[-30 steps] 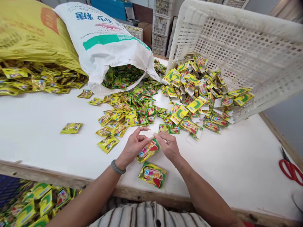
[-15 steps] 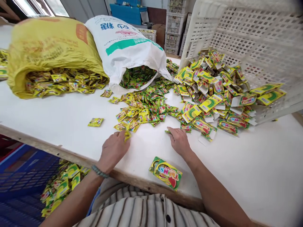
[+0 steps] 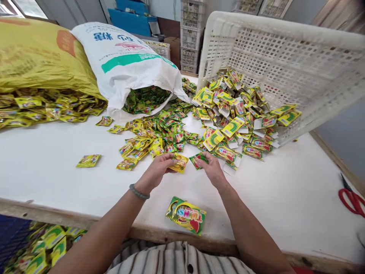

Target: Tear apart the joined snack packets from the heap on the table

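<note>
My left hand [image 3: 160, 167] pinches a yellow candy packet [image 3: 180, 163] between thumb and fingers. Close to it, my right hand [image 3: 211, 167] grips a green candy packet [image 3: 196, 161] by its right end. The two packets are held a short gap apart above the white table [image 3: 137, 201]. Just beyond lies a mixed pile of yellow packets [image 3: 142, 143] and green packets [image 3: 168, 127]. Below my hands, at the table's near edge, rest overlapping printed boxes [image 3: 189, 217] marked "TWINS". A single yellow packet [image 3: 88, 161] lies alone to the left.
A tilted white plastic crate [image 3: 285, 53] spills small open boxes [image 3: 228, 110] at right. A yellow sack [image 3: 37, 57] and a white sack [image 3: 128, 57] lie open with packets inside. Red-handled scissors [image 3: 352, 199] lie far right. A blue crate [image 3: 13, 232] sits below, with filled boxes beside it.
My hands have come together from apart, lifting a yellow and a green packet from the table. The view has turned to the right, bringing the scissors into sight.
</note>
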A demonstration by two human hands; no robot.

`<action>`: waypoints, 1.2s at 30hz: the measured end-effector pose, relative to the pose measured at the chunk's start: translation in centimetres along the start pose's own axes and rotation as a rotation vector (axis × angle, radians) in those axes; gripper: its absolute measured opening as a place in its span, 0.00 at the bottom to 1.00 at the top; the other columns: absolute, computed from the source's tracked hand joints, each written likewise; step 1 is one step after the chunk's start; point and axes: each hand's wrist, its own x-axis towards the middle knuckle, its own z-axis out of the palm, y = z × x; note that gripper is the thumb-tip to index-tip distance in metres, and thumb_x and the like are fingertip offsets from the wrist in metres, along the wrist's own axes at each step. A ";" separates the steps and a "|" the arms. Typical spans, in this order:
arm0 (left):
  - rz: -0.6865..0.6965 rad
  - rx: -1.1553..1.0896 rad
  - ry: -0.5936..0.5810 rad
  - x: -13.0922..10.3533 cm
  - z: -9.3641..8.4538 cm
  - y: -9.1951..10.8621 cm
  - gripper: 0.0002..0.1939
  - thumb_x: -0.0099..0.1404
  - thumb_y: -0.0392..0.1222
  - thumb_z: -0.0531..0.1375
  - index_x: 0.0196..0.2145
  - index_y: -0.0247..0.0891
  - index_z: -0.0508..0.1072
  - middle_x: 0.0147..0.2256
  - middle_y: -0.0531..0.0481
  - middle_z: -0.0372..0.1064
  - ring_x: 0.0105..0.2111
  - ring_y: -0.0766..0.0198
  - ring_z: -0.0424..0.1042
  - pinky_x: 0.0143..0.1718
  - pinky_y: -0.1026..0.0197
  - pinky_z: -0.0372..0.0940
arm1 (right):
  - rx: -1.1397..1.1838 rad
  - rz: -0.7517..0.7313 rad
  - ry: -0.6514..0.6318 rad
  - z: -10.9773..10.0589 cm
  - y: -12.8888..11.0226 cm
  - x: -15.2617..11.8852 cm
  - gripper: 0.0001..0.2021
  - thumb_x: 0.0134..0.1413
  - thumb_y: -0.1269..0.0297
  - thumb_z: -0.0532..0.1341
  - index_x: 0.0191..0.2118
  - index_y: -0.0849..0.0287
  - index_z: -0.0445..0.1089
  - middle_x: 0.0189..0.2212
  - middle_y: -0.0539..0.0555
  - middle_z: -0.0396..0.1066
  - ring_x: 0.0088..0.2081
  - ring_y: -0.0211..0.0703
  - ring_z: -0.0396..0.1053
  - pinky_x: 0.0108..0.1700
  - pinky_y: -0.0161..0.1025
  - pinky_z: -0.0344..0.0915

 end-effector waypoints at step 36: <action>0.089 -0.005 0.102 1.8 2.6 -2.3 0.24 0.46 0.53 0.71 0.37 0.35 0.74 0.29 0.52 0.72 0.28 0.66 0.71 0.31 0.64 0.66 | -0.176 -0.039 0.554 -7.3 -1.7 1.4 0.15 0.46 0.53 0.64 0.36 0.59 0.72 0.31 0.55 0.76 0.33 0.44 0.71 0.34 0.39 0.66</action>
